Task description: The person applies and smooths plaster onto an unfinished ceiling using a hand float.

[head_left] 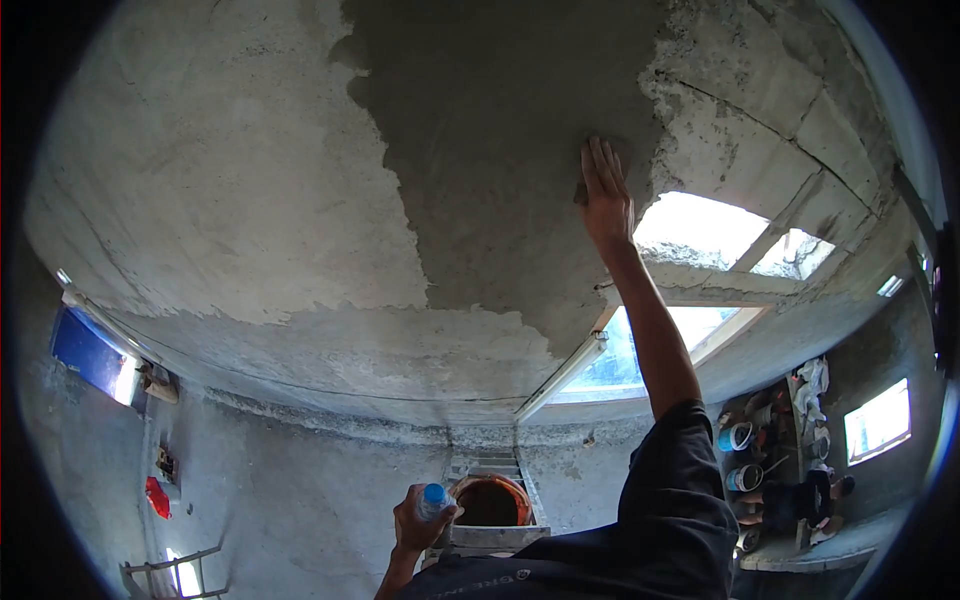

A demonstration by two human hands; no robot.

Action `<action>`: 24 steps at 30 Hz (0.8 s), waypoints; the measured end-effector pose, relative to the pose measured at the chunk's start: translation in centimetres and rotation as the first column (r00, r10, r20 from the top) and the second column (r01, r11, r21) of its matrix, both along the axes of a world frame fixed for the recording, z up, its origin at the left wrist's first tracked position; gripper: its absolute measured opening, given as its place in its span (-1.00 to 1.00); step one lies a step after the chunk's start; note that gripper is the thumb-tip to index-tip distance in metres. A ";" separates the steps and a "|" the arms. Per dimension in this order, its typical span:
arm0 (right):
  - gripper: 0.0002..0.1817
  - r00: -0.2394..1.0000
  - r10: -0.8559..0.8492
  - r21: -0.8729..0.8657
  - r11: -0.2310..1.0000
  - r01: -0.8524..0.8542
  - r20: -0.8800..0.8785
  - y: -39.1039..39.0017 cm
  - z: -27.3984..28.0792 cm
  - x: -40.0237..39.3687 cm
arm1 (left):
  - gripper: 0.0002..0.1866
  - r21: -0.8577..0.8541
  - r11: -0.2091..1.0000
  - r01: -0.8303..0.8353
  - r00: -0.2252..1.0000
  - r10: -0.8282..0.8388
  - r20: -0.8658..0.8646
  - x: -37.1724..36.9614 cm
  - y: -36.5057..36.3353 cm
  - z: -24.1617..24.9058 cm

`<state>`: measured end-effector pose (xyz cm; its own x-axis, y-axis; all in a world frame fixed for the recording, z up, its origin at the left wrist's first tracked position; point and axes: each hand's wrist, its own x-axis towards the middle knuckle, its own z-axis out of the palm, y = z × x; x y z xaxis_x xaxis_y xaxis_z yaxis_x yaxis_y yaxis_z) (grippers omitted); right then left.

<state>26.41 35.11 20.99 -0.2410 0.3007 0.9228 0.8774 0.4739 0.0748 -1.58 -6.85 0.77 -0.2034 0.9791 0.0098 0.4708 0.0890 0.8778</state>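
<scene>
My right hand (605,185) is raised against the dark, damp patch of plaster (500,130) overhead, its fingers held together and pointing up. Something small and dark shows at the edge of the palm; what it is cannot be made out. Low in the view, my left hand (415,522) is wrapped round a clear bottle with a blue cap (433,494). Just right of that hand, an orange-rimmed bucket (524,500) with dark contents stands on a wooden support.
Window openings (700,230) lie right of the raised arm, beside a white tube (565,375). At far right are a person in dark clothes (790,502) and buckets (738,437). A metal frame (165,567) and a red object (157,497) are at lower left.
</scene>
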 end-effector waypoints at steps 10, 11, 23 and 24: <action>-0.33 0.955 0.080 0.015 0.997 -0.079 -0.287 0.2 3.2 -0.9 | -0.42 0.010 1.000 0.004 1.000 -0.004 -0.027 -0.6 0.0 -0.1; -0.34 0.975 0.116 -0.075 0.988 -0.132 -0.189 0.5 0.8 -1.4 | -0.42 0.007 1.000 0.004 0.999 -0.004 -0.038 -0.6 0.0 -0.1; -0.45 0.914 0.123 0.125 0.989 -0.080 -0.386 0.2 3.6 -2.5 | -0.39 0.022 0.999 -0.027 0.999 0.028 -0.024 -0.5 -0.1 -0.9; -0.46 0.912 0.064 0.072 0.997 -0.038 -0.405 0.7 2.6 -3.0 | -0.39 0.016 1.000 -0.027 0.999 0.027 -0.024 -0.5 -0.2 -0.9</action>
<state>23.40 35.78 23.62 0.1451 0.2381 0.9603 0.8130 0.5244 -0.2529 -2.11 -7.06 -0.13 -0.2289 0.9730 0.0304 0.4898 0.0882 0.8673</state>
